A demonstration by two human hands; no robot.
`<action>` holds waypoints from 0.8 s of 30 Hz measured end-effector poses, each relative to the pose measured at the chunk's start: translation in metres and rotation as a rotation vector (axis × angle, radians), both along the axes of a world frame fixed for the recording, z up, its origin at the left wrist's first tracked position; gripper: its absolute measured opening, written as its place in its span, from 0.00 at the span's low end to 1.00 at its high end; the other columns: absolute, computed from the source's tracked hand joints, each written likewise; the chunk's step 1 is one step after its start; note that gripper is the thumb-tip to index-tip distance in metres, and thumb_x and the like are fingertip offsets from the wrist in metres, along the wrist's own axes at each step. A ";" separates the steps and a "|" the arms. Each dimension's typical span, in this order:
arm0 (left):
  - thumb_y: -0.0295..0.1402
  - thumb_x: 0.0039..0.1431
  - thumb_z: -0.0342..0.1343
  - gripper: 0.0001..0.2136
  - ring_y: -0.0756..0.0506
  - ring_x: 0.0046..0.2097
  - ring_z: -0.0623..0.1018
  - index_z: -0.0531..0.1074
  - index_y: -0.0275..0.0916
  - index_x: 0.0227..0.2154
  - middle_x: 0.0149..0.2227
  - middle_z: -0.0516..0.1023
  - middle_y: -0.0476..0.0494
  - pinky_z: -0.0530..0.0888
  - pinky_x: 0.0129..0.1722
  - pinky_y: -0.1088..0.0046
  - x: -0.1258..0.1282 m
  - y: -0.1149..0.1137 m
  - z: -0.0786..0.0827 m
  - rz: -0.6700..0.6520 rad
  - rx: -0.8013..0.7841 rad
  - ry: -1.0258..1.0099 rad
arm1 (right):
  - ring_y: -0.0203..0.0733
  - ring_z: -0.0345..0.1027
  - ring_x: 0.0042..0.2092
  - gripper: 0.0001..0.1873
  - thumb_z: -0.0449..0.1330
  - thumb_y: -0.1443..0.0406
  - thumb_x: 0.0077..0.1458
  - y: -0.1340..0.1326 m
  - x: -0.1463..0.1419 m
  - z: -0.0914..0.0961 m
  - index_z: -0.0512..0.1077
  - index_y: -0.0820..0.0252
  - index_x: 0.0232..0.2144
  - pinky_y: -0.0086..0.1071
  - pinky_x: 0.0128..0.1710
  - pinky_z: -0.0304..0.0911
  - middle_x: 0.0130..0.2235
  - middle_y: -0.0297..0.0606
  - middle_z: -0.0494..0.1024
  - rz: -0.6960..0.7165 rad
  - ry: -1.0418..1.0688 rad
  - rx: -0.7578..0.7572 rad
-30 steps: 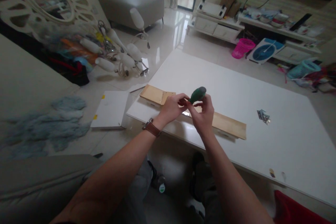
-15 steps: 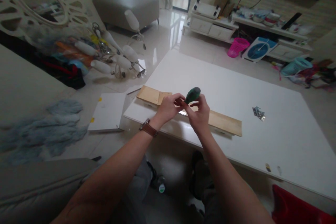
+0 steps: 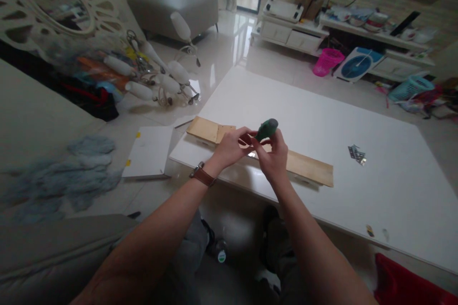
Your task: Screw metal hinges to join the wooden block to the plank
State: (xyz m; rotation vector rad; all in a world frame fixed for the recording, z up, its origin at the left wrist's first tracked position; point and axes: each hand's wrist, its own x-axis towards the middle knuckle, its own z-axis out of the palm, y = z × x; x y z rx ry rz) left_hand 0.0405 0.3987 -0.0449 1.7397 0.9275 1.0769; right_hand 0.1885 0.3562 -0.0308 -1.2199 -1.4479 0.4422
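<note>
A screwdriver (image 3: 267, 128) with a green handle and a dark butt end tilts up over a long wooden board (image 3: 310, 167). My right hand (image 3: 275, 156) is closed, its thumb and fingers around the lower part of the handle. From the left, my left hand (image 3: 232, 148) pinches at the base of the same handle, fingertips against those of the right. The shaft and tip are hidden by the fingers. Below the hands, a small shiny metal plate (image 3: 251, 154) shows at the board's edge. The board lies along the near edge of a large white panel (image 3: 286, 100).
Several metal brackets (image 3: 357, 154) lie on the panel's right side. Two small pieces rest near its front right edge, above a red object (image 3: 408, 281). A smaller white board (image 3: 148, 151) and a chandelier (image 3: 168, 81) are on the floor to the left. A bottle (image 3: 221, 251) stands by my feet.
The view has shifted slightly, so most things sit a little further right. The screwdriver's handle leans a bit more to the right; both hands keep their hold.
</note>
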 end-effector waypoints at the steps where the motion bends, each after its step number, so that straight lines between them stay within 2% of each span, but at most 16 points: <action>1: 0.25 0.55 0.68 0.11 0.49 0.35 0.85 0.78 0.38 0.41 0.34 0.85 0.46 0.83 0.40 0.73 0.000 0.001 -0.001 0.006 -0.003 0.004 | 0.43 0.79 0.41 0.11 0.67 0.62 0.59 0.001 0.000 0.000 0.72 0.51 0.43 0.36 0.37 0.74 0.39 0.33 0.82 0.004 0.003 -0.001; 4: 0.24 0.56 0.68 0.10 0.49 0.36 0.85 0.78 0.38 0.41 0.34 0.86 0.46 0.83 0.40 0.74 0.000 0.002 -0.002 0.027 -0.003 -0.003 | 0.42 0.79 0.42 0.12 0.68 0.61 0.58 0.001 0.000 0.001 0.72 0.51 0.44 0.36 0.37 0.73 0.40 0.33 0.82 0.012 0.005 0.002; 11: 0.15 0.50 0.62 0.18 0.48 0.36 0.86 0.75 0.38 0.43 0.33 0.86 0.50 0.83 0.39 0.75 -0.004 -0.001 0.002 0.044 -0.042 -0.006 | 0.45 0.80 0.46 0.21 0.63 0.67 0.58 -0.003 0.000 0.002 0.70 0.48 0.54 0.37 0.38 0.73 0.45 0.36 0.83 0.048 0.011 0.026; 18: 0.16 0.50 0.63 0.19 0.47 0.38 0.87 0.75 0.38 0.45 0.35 0.87 0.46 0.83 0.41 0.74 -0.003 0.001 -0.003 -0.013 -0.019 -0.015 | 0.42 0.76 0.42 0.14 0.66 0.65 0.57 -0.001 0.000 0.002 0.72 0.52 0.46 0.36 0.36 0.71 0.41 0.34 0.80 0.021 0.002 0.050; 24: 0.21 0.54 0.67 0.12 0.49 0.35 0.84 0.76 0.37 0.40 0.32 0.84 0.48 0.82 0.38 0.74 -0.002 0.003 -0.003 0.033 0.031 0.030 | 0.41 0.75 0.40 0.12 0.68 0.64 0.58 0.000 -0.002 0.001 0.73 0.52 0.43 0.35 0.35 0.70 0.39 0.33 0.79 0.012 -0.009 0.028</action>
